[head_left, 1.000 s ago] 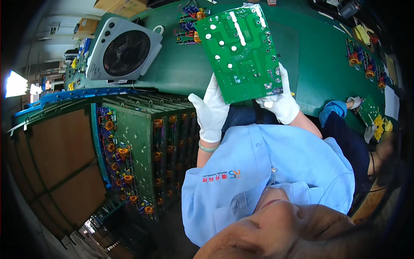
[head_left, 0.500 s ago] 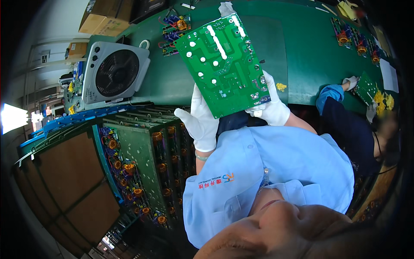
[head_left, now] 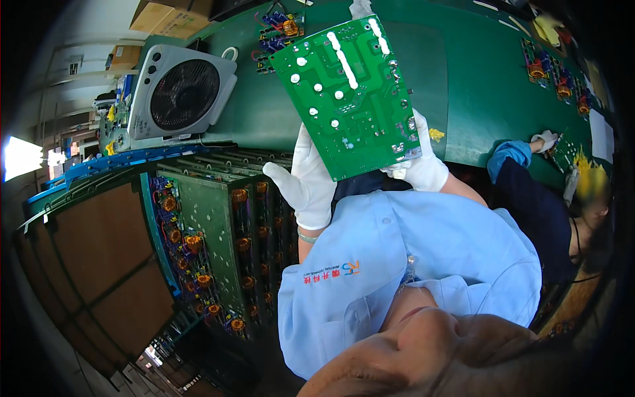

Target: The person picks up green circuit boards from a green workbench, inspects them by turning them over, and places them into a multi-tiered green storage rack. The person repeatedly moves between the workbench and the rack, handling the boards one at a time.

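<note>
A green circuit board (head_left: 370, 119) is held up above the table's near edge, tilted, with its solder side showing. White strips and several white dots of a paste-like coating stand on it. My right hand (head_left: 426, 165), in a white glove, grips the board's lower right corner; some of its fingers are behind the board. My left hand (head_left: 309, 192), also gloved in white, is at the board's lower left edge. Its thumb stretches out away from the board and its palm is open. The left fingers pass behind the board, so their contact is hidden.
A grey box fan (head_left: 185, 92) stands at the left on the green table (head_left: 264, 109). Below it is a rack (head_left: 205, 218) filled with boards carrying copper coils. More component boards (head_left: 281, 33) lie at the back. On the right, a co-worker's gloved hand (head_left: 546, 141) holds another board.
The whole view has shifted slightly. My hands and the board keep nearly the same pose. At the right, the co-worker's board has turned and looks darker.
</note>
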